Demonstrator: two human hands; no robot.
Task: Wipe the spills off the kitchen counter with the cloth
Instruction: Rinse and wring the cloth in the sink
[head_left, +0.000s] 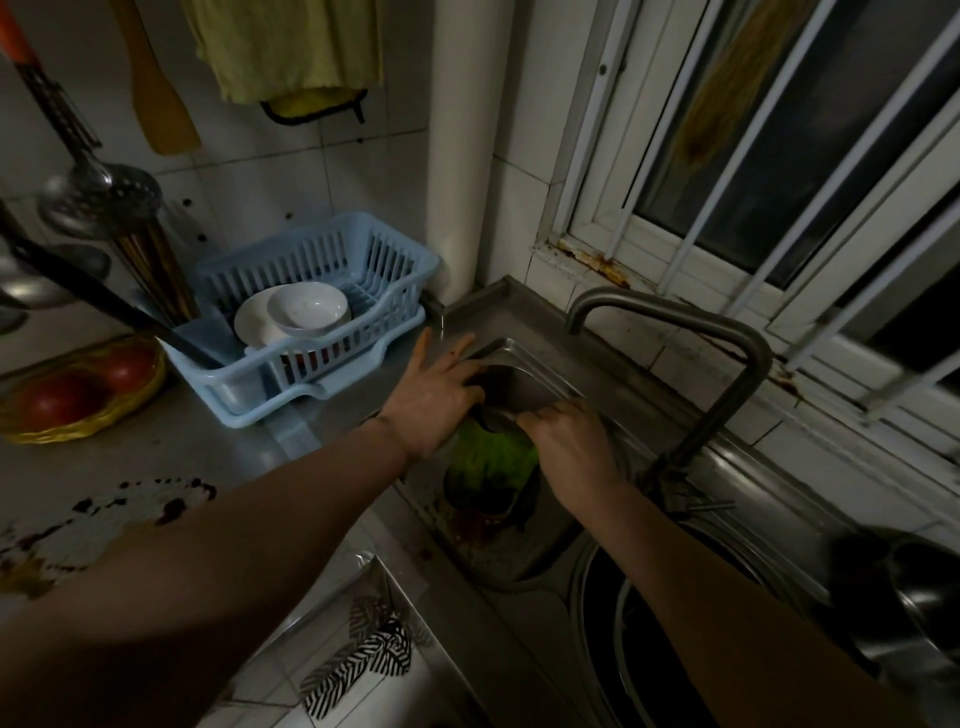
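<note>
The cloth (491, 462) sat bunched in the sink (524, 353) btwn my hands, long axis approx 12-to-6, at 5 o'clock of my left hand (434, 397) and 9 o'clock of my right hand (571, 441), the nearer one. Left hand was spread flat on the sink rim, holding nothing; right fingers curled over the cloth's top edge, prob. gripping it. Cloth looked green, crumpled, darker toward its lower end.

Faucet (717, 364) right, dish rack (311, 322) left (close)
</note>
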